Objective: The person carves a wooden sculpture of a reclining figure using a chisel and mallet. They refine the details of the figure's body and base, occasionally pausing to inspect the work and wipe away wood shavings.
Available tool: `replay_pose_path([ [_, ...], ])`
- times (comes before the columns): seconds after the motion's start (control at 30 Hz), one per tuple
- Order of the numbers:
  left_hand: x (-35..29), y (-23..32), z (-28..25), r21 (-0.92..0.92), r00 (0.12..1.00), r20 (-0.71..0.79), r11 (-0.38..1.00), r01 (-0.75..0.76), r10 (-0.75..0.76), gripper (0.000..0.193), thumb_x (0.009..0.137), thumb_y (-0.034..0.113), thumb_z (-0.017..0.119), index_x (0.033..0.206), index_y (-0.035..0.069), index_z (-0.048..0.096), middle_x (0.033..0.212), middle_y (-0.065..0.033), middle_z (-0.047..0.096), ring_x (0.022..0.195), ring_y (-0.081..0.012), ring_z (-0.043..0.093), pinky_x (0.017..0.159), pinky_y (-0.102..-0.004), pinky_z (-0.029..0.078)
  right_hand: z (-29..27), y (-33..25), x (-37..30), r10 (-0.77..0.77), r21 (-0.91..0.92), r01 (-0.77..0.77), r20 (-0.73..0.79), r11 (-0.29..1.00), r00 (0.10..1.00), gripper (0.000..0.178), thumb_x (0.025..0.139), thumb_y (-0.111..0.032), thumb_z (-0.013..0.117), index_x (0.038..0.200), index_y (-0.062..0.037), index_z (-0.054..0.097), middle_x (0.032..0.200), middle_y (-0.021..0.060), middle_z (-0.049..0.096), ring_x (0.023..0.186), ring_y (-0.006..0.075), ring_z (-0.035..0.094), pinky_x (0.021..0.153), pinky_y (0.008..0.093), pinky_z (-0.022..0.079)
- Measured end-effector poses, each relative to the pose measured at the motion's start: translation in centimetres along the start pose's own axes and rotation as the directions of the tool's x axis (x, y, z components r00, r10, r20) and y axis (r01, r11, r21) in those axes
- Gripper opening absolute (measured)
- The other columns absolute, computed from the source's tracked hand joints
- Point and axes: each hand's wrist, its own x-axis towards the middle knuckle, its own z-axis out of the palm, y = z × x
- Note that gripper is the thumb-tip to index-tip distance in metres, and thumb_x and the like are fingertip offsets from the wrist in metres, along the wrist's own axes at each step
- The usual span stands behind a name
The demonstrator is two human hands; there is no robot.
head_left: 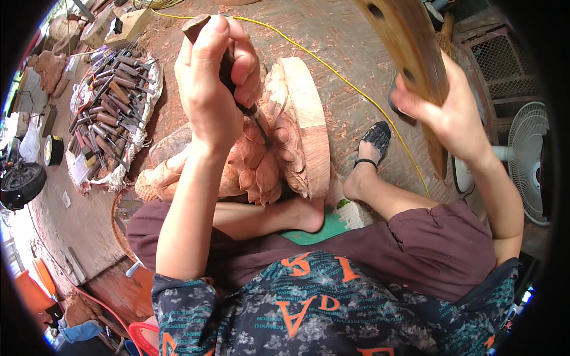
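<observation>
**Chisel [256, 121] meets carving [258, 169], club [412, 50] in the other hand**

The carving lies in the middle, just beyond the folded left leg [261, 219], with the chisel's tip at its surface. The left hand [214, 83] is clenched around the chisel's handle. Off to the right, the right hand [448, 110] grips the wooden club, thumb across it. Left of the carving, hand tools [113, 113] lie heaped. Nearest, the shirt [368, 296] bears big orange letters over small blue-green print.

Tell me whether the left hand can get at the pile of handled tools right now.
Probably yes: the handled tools lie to the left of the left hand, with nothing evident in between. That hand grips a chisel, though, so it likely couldn't grasp one freely.
</observation>
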Motion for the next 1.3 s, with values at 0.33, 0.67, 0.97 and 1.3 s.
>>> replay_pose_path([
  [0.33, 1.6, -1.2, -0.9, -0.054, 0.982, 0.100, 0.985, 0.165, -0.159, 0.033, 0.100, 0.039, 0.049, 0.084, 0.009, 0.053, 0.051, 0.0026, 0.035, 0.037, -0.0061, 0.026, 0.034, -0.0241, 0.019, -1.0, -2.1, 4.8, -0.037, -0.008, 0.037, 0.080, 0.999, 0.996, 0.055, 0.081, -0.009, 0.074, 0.131, -0.0006, 0.051, 0.080, 0.0001, 0.057, 0.063, 0.0064, 0.051, 0.056, 0.0240, 0.043],
  [0.67, 0.8, -1.7, -1.0, -0.081, 0.982, 0.004, 0.979, 0.186, -0.186, 0.029, 0.101, 0.038, 0.050, 0.085, 0.014, 0.051, 0.054, 0.0032, 0.035, 0.039, -0.0062, 0.025, 0.035, -0.0239, 0.020, 0.9, -2.5, 3.8, -0.110, -0.376, 0.083, -0.050, 0.923, 0.993, 0.058, 0.081, -0.016, 0.078, 0.130, 0.0025, 0.051, 0.091, 0.0066, 0.062, 0.089, 0.0134, 0.057, 0.084, 0.0328, 0.047],
  [0.97, -3.0, 3.5, 0.5, -0.027, 0.966, -0.061, 0.968, -0.251, 0.249, 0.034, 0.102, 0.039, 0.048, 0.114, 0.008, 0.055, 0.075, -0.0039, 0.046, 0.059, -0.0114, 0.042, 0.052, -0.0250, 0.038, -0.1, 2.5, 2.4, 0.056, 0.026, -0.056, 0.036, 0.998, 0.998, 0.061, 0.081, -0.007, 0.076, 0.136, -0.0009, 0.050, 0.095, 0.0025, 0.061, 0.084, 0.0085, 0.057, 0.080, 0.0273, 0.050],
  [1.3, -11.4, -0.8, 2.1, 0.453, 0.747, 0.594, 0.644, -0.617, 0.298, 0.029, 0.065, 0.010, 0.082, 0.087, 0.003, 0.063, 0.077, -0.0017, 0.054, 0.068, -0.0210, 0.054, 0.063, -0.0357, 0.045, -0.4, 0.6, -4.3, -0.238, -0.133, 0.268, 0.203, 0.954, 0.950, 0.074, 0.068, -0.007, 0.081, 0.135, -0.0002, 0.051, 0.119, 0.0181, 0.061, 0.107, 0.0310, 0.062, 0.092, 0.0361, 0.048],
])
